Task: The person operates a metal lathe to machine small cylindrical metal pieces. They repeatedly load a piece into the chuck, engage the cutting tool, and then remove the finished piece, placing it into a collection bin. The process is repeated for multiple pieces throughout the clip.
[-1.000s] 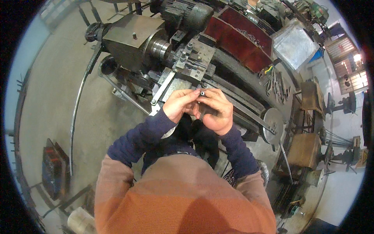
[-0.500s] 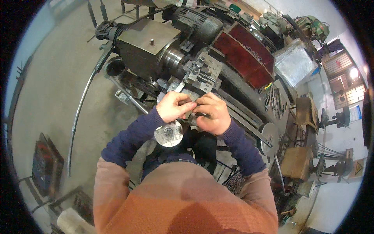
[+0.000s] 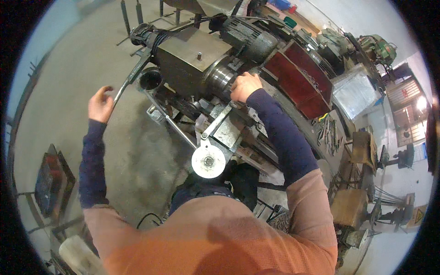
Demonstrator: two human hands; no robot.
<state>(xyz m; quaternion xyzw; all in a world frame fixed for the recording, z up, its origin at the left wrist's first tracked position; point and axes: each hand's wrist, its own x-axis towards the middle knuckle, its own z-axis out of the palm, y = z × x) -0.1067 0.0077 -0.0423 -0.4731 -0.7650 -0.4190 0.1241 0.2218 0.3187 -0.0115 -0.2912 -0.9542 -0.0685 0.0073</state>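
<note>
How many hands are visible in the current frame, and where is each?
2. The left hand is at the long metal lever; whether it grips is unclear. The right hand is by the shiny metal cylinder, over the machine. No other hands show.

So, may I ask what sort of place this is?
Most likely a metalworking workshop. It has a lathe-like machine with what looks like a round metal chuck, a finned motor behind that, and metal hand tools lying together further right.
</note>
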